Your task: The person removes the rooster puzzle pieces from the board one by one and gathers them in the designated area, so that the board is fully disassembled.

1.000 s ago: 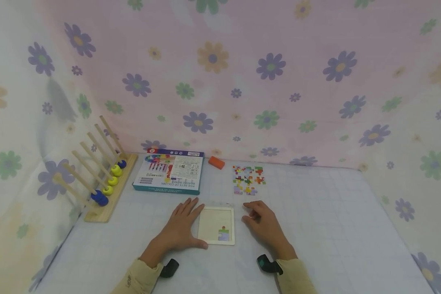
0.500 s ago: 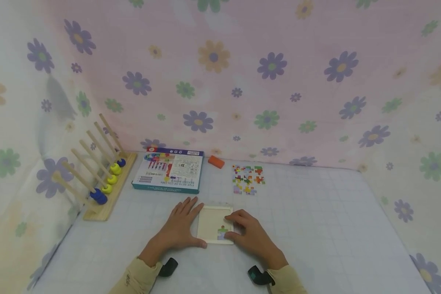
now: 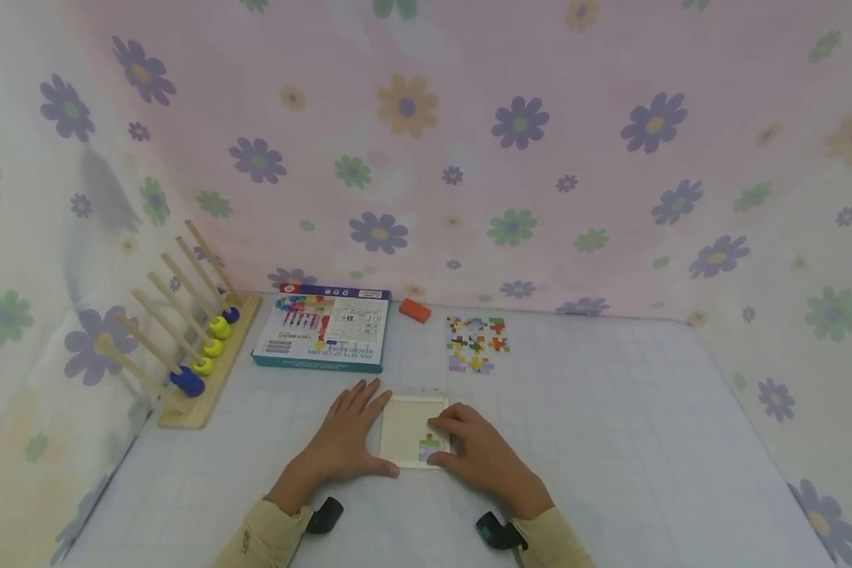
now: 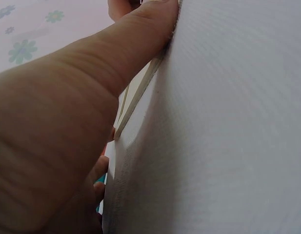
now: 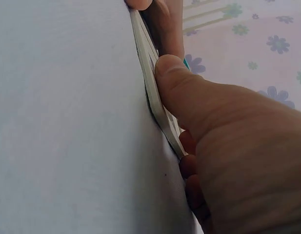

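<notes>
A shallow pale square puzzle tray point(image 3: 401, 430) lies on the table. In its lower right corner sits a green and lilac jigsaw section point(image 3: 426, 451) with a red knob, partly covered by my right thumb. My left hand point(image 3: 342, 442) spreads along the tray's left side, index finger near the upper left corner and thumb by the front edge. My right hand point(image 3: 479, 454) reaches over the tray's right side. Its thumb point(image 5: 172, 80) presses down inside the border, and its index fingertip rests further back.
Loose jigsaw pieces point(image 3: 477, 344) lie in rows behind the tray. A flat printed box point(image 3: 323, 330), an orange block point(image 3: 415, 311) and a wooden bead rack point(image 3: 206, 386) with upright pegs stand further back and left. Floral cloth point(image 3: 454, 197) walls surround the table.
My right hand has moved left from beside the tray onto its right side, its thumb now over the jigsaw section. My left hand stays at the tray's left side.
</notes>
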Available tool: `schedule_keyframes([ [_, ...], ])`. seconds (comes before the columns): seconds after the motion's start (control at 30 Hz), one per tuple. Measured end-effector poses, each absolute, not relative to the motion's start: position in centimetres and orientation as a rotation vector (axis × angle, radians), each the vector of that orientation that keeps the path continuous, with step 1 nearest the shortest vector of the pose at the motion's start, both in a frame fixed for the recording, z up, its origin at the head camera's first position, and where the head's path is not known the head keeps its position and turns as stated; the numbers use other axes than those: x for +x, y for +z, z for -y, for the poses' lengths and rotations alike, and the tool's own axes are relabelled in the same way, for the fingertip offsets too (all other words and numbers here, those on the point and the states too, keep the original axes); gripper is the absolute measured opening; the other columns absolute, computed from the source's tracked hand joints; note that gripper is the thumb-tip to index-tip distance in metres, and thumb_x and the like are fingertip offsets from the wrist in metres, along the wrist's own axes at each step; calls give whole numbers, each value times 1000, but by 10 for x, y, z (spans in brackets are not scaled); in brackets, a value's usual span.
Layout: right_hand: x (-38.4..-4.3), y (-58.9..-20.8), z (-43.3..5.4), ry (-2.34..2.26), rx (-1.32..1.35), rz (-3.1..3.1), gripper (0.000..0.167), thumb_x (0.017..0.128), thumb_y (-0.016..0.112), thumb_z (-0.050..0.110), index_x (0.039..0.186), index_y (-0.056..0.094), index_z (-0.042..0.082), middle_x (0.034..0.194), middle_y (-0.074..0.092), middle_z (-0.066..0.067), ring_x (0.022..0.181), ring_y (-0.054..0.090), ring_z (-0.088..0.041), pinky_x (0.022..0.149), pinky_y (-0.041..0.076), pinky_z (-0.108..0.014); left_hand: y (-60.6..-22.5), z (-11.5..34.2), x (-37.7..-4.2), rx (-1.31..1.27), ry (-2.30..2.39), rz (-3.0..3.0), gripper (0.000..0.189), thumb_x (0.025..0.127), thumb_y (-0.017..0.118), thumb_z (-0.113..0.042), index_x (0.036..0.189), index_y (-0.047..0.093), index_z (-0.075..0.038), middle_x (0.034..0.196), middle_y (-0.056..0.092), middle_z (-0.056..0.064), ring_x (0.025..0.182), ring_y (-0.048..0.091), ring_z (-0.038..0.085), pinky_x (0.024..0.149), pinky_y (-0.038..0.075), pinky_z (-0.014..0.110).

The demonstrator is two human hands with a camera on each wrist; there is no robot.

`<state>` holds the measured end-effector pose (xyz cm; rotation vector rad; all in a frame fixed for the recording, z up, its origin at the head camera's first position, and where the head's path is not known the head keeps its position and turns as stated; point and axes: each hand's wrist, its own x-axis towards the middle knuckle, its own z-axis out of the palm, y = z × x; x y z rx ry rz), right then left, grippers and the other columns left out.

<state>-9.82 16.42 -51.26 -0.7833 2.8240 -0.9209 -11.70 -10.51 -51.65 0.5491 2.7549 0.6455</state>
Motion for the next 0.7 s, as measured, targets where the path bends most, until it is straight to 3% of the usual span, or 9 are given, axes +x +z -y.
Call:
schedule_keyframes([
  [0.3,-100,-510,-162,-877,-828,-2840,36,85,80,45,112,75,23,110,63,9,101,57,-6,92,56,-33,-517,105,-119,552,631,-2764,121,64,83,-74,161,33,-21,172,19,6,160,10,33,130,12,58],
  [0.7,-99,-512,-160,-894,-790,-2809,39,82,83,45,111,68,22,108,61,11,94,55,-4,88,55,-30,-518,106,-118,562,633,-2772,121,64,83,-74,161,33,-20,172,20,6,160,11,33,130,12,57],
])
